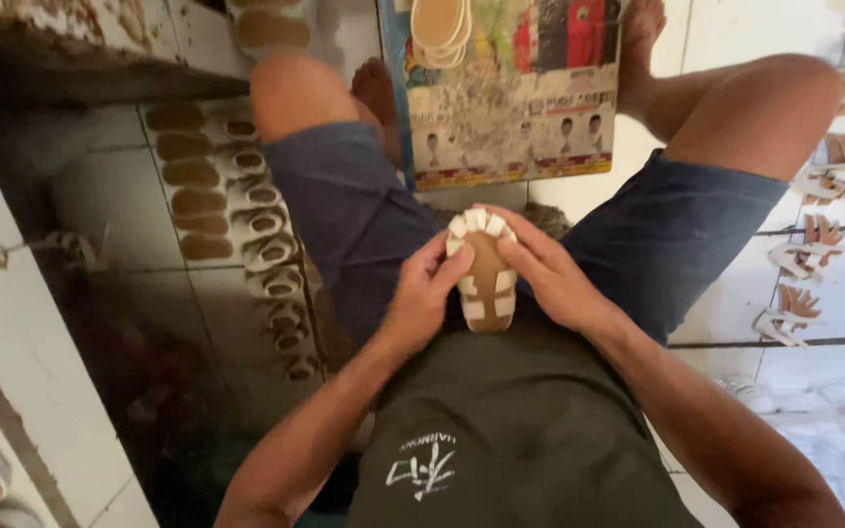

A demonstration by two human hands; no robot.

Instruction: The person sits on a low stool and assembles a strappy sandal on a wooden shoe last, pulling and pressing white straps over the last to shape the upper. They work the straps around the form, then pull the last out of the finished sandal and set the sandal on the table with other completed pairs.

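I sit on a tiled floor with my knees apart, holding a small sandal (pixel 486 272) between my thighs. It has a brown insole and white straps folded over it. My left hand (pixel 422 293) grips its left side, thumb pressed on the straps. My right hand (pixel 545 274) wraps its right side, fingers lying over the toe end. Both hands touch the sandal at once.
A row of similar small sandals (pixel 261 220) and brown insoles (pixel 188 176) lies on the floor at left. Several white strap pieces (pixel 804 259) lie on the tiles at right. A printed board (pixel 511 108) with stacked insoles (pixel 439 22) lies ahead between my feet.
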